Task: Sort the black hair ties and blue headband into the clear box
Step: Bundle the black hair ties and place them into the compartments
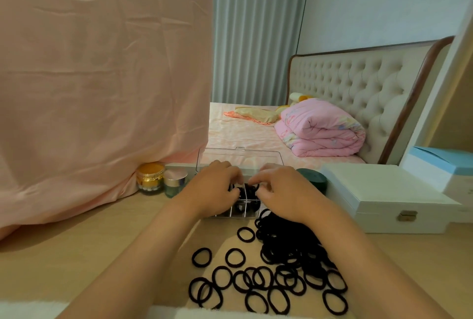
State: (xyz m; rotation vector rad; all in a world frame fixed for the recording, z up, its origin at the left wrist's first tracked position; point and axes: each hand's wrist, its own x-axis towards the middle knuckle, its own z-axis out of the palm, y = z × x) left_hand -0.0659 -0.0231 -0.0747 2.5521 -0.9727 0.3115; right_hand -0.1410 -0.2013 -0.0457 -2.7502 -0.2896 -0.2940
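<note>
A clear box (242,212) with dividers and a raised lid (239,156) stands on the wooden table; black hair ties (247,192) lie in its compartments. My left hand (213,189) and my right hand (280,192) are both over the box, fingertips down among the ties inside. I cannot tell whether either hand pinches a tie. Several loose black hair ties (268,280) are scattered on the table in front, with a dense pile (289,239) under my right forearm. No blue headband is visible.
A pink cloth (102,88) hangs at the left. Beside the box stand a gold-lidded jar (150,178), a small teal jar (175,183) and a dark green tin (313,178). A white latched case (384,198) and a blue-white box (445,172) sit at the right.
</note>
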